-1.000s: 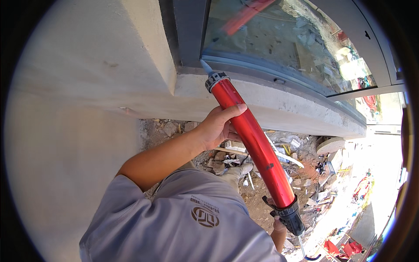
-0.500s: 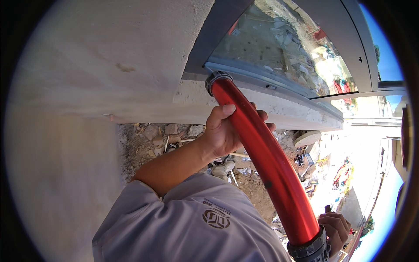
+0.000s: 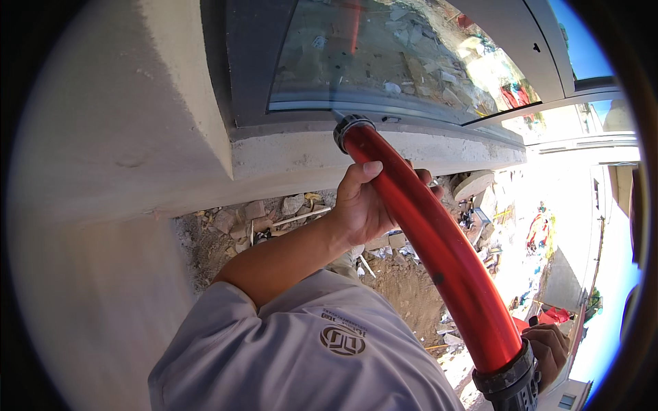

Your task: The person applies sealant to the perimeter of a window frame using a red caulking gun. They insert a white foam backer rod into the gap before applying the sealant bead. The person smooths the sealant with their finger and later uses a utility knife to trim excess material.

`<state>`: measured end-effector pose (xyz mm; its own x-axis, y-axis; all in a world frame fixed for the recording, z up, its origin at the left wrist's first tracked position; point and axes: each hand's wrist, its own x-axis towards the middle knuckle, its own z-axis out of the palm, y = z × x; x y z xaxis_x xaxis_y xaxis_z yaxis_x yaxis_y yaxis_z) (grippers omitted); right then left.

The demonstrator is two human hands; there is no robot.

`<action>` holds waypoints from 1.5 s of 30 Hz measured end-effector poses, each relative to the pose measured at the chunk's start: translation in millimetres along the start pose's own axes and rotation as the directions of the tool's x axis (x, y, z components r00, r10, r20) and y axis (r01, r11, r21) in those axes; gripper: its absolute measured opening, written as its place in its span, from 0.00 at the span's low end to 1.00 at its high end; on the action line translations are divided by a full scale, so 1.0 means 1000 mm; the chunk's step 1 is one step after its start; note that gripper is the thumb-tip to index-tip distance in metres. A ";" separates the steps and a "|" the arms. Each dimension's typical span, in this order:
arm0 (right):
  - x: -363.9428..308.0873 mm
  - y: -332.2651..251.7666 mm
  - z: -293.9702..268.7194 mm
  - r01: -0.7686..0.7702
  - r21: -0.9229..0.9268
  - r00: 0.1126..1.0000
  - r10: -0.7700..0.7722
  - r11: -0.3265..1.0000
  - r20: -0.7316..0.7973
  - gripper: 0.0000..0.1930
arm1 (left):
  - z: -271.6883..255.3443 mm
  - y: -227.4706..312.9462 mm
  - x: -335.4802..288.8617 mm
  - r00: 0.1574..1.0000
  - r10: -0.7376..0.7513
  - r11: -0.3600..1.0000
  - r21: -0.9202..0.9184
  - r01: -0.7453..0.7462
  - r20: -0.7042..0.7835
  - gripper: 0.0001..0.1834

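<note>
A caulking gun point(image 3: 439, 233) with a long red barrel and black end rings slants across the view. Around its barrel, not far below the front ring, my left hand point(image 3: 367, 205) is wrapped, thumb on top. My right hand point(image 3: 547, 353) closes at the black rear end, where the handle is mostly hidden. The front end points at the lower edge of a grey window frame point(image 3: 250, 89). A pale nozzle shows faintly against the glass point(image 3: 370, 61); whether its tip touches the frame, I cannot tell.
Below the window runs a rough concrete sill point(image 3: 288, 154), beside a plastered wall point(image 3: 103, 137) on the left. Broken bricks and rubble point(image 3: 257, 219) cover the ground beneath. Sunlit debris with red fabric point(image 3: 554, 315) lies off to the right.
The gun's front end has moved right along the lower window frame, away from its left corner. Both hands keep their hold, and more of the frame's left side shows.
</note>
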<state>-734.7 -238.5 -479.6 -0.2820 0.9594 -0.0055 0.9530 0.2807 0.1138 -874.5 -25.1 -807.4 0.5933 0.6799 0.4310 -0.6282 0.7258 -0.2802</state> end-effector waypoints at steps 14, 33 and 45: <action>-0.053 0.139 0.032 -0.131 -0.054 0.978 0.120 0.990 -0.169 0.14 | -0.058 -0.079 0.111 0.974 -0.144 0.987 0.046 0.155 -0.174 0.24; -0.131 0.292 0.102 -0.237 0.152 0.938 0.266 0.960 -0.222 0.17 | -0.150 -0.174 0.238 0.916 -0.247 0.925 0.203 0.320 -0.316 0.31; -0.177 0.251 0.100 -0.585 0.719 0.673 0.719 0.376 0.172 0.48 | -0.154 -0.183 0.251 0.892 -0.218 0.909 0.250 0.333 -0.397 0.28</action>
<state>-434.6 -335.6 -549.0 0.5144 0.8525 -0.0927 0.6026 -0.4363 -0.6683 -532.9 29.1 -779.7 0.8655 0.4898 0.1048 -0.4993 0.8602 0.1037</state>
